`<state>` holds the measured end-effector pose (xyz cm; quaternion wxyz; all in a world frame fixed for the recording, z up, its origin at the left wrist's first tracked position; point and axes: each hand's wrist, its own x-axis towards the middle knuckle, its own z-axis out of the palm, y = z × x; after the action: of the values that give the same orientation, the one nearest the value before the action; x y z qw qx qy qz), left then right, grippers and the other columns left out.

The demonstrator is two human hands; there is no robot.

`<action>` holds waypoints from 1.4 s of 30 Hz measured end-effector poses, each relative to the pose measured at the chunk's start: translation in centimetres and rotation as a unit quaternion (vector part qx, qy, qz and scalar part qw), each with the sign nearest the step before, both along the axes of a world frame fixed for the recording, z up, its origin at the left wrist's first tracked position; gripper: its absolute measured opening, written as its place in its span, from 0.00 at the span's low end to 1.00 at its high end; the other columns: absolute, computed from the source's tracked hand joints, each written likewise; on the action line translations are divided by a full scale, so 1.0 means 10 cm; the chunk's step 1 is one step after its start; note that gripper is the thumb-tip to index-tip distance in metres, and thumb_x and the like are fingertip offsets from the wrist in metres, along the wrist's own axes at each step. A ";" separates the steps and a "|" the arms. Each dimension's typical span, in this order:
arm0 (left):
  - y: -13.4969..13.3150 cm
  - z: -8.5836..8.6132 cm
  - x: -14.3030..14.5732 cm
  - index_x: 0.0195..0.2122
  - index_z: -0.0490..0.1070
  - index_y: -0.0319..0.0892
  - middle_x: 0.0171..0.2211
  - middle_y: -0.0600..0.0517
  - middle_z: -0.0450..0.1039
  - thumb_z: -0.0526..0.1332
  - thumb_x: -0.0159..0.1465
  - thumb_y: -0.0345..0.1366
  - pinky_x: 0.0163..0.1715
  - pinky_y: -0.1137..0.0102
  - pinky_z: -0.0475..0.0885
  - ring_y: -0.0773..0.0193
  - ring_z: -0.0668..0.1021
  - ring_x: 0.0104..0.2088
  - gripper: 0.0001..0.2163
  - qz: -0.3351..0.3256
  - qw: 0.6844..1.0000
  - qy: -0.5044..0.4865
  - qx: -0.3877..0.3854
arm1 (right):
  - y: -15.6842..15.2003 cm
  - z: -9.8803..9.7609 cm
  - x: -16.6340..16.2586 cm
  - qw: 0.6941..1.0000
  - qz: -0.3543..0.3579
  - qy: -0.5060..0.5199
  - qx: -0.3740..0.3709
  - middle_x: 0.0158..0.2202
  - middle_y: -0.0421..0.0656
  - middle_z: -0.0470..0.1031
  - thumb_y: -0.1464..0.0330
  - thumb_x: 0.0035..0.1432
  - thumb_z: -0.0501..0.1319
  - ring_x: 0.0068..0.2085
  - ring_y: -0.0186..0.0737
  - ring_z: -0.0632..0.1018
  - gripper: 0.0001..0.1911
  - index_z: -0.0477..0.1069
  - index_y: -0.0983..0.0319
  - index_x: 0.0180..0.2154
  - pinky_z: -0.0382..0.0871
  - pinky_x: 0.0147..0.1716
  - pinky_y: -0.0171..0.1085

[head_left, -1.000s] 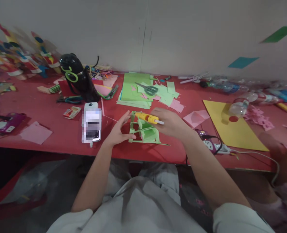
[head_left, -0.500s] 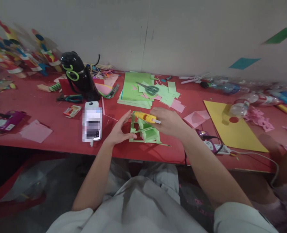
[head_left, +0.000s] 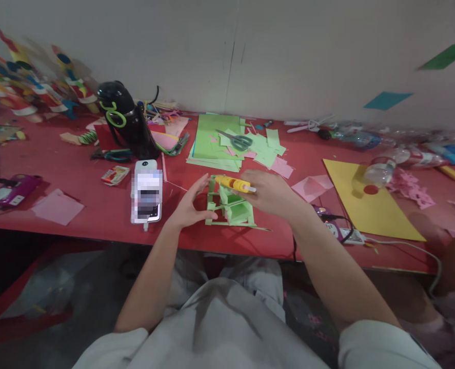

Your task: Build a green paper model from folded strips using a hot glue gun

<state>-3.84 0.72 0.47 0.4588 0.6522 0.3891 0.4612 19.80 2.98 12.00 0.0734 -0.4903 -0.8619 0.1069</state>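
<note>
In front of me on the red table stands a small light-green paper model (head_left: 239, 211), made of folded pieces and thin rolled sticks. My left hand (head_left: 189, 206) spans its left end, thumb at the near corner and fingertips at the far one. My right hand (head_left: 271, 192) is closed around a yellow hot glue gun (head_left: 231, 183), held above the model's far side. A whitish glue stick pokes from the gun's rear, toward me. The gun's nozzle and its contact with the paper cannot be made out.
Scissors (head_left: 235, 140) lie on green paper sheets (head_left: 215, 136) and scraps behind the model. A phone (head_left: 146, 192) and a black thermos (head_left: 129, 120) stand left. To the right are a power strip (head_left: 333, 228), yellow card (head_left: 366, 205) and plastic bottles (head_left: 379, 171). Paper rockets (head_left: 38, 87) stand far left.
The glue gun and my right hand have shifted very slightly to the right. My left hand and the paper model look the same as before.
</note>
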 end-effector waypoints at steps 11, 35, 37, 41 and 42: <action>0.01 -0.05 -0.01 0.54 0.67 0.45 0.60 0.41 0.67 0.79 0.43 0.47 0.67 0.49 0.58 0.44 0.68 0.64 0.39 0.009 1.000 -0.012 -0.010 | 0.00 0.01 0.02 1.000 -0.008 -0.001 0.005 0.36 0.44 0.76 0.60 0.65 0.56 0.35 0.40 0.73 0.12 0.67 0.60 0.33 0.53 0.27 0.35; -0.05 -0.11 -0.09 0.59 0.57 0.51 0.69 0.40 0.51 0.81 0.36 0.43 0.69 0.44 0.50 0.41 0.54 0.71 0.50 -0.041 0.998 0.015 -0.039 | -0.10 0.27 0.25 0.984 0.000 0.005 -0.179 0.20 0.39 0.67 0.46 0.58 0.60 0.24 0.39 0.72 0.22 0.75 0.57 0.28 0.63 0.23 0.38; -0.05 -0.11 -0.09 0.58 0.57 0.51 0.69 0.41 0.51 0.81 0.36 0.42 0.69 0.44 0.49 0.41 0.54 0.71 0.49 -0.040 0.998 0.016 -0.041 | -0.09 0.31 0.21 0.981 0.012 -0.002 -0.194 0.19 0.39 0.66 0.46 0.57 0.61 0.23 0.38 0.71 0.22 0.73 0.57 0.27 0.62 0.22 0.38; -0.07 -0.08 -0.07 0.57 0.56 0.50 0.70 0.40 0.49 0.81 0.38 0.42 0.69 0.46 0.50 0.42 0.54 0.71 0.47 -0.034 0.998 0.023 -0.048 | -0.04 0.40 0.10 0.971 0.064 -0.003 -0.229 0.21 0.39 0.68 0.52 0.58 0.62 0.25 0.39 0.72 0.16 0.75 0.57 0.30 0.63 0.25 0.38; -0.08 -0.07 -0.06 0.56 0.56 0.50 0.70 0.39 0.49 0.81 0.38 0.42 0.69 0.47 0.50 0.42 0.54 0.71 0.47 -0.032 0.998 0.023 -0.047 | -0.03 0.42 0.08 0.969 0.076 -0.004 -0.233 0.22 0.39 0.70 0.53 0.58 0.62 0.26 0.39 0.73 0.15 0.75 0.57 0.31 0.64 0.26 0.38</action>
<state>-4.40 -0.05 -0.24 0.4948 0.6524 0.3997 0.4120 20.59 2.70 16.18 -0.0544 -0.4269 -0.8483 0.3086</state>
